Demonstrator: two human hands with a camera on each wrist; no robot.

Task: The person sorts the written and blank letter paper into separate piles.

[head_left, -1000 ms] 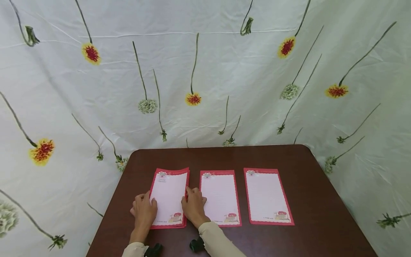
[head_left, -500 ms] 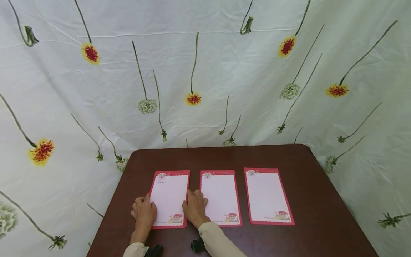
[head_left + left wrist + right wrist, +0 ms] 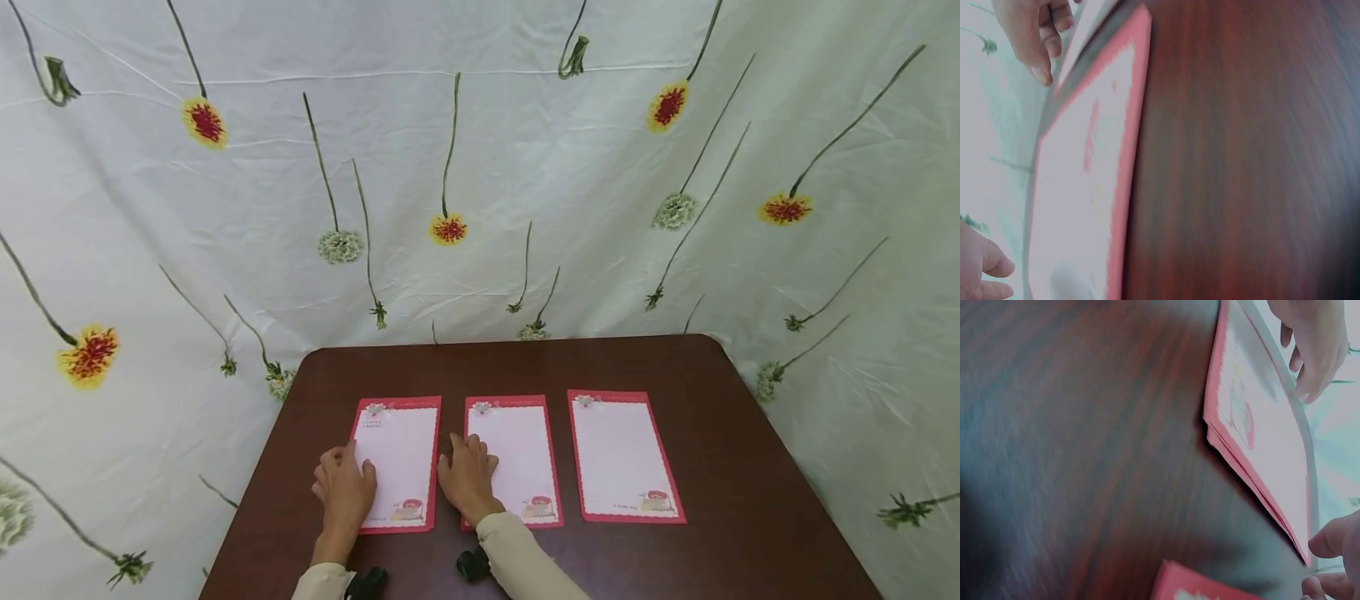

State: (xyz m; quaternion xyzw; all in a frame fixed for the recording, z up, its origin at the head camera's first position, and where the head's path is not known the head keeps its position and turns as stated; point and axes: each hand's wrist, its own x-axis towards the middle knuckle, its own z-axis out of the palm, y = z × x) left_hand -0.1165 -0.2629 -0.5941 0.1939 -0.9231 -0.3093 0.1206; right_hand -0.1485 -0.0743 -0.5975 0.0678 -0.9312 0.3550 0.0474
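Red-bordered writing paper lies in three places on the table. The left stack [image 3: 397, 467] has small writing near its top; several layers show along its edge in the right wrist view. My left hand [image 3: 345, 492] rests at that stack's left edge, fingers and thumb spread apart. My right hand [image 3: 468, 479] is between the left stack and the middle paper [image 3: 517, 467], overlapping the middle paper's left border, with nothing in its fingers. In the right wrist view, the right thumb [image 3: 1329, 537] is close to the stack's far corner.
The right-hand paper [image 3: 626, 458] lies apart from the others. All of it is on a dark brown wooden table [image 3: 750, 500] with rounded far corners. Behind hangs a white cloth [image 3: 570, 167] printed with flowers.
The left stack's curled top sheets now lie flat and aligned. My right hand has moved right, off the stack's edge, and the left hand has shifted slightly right.
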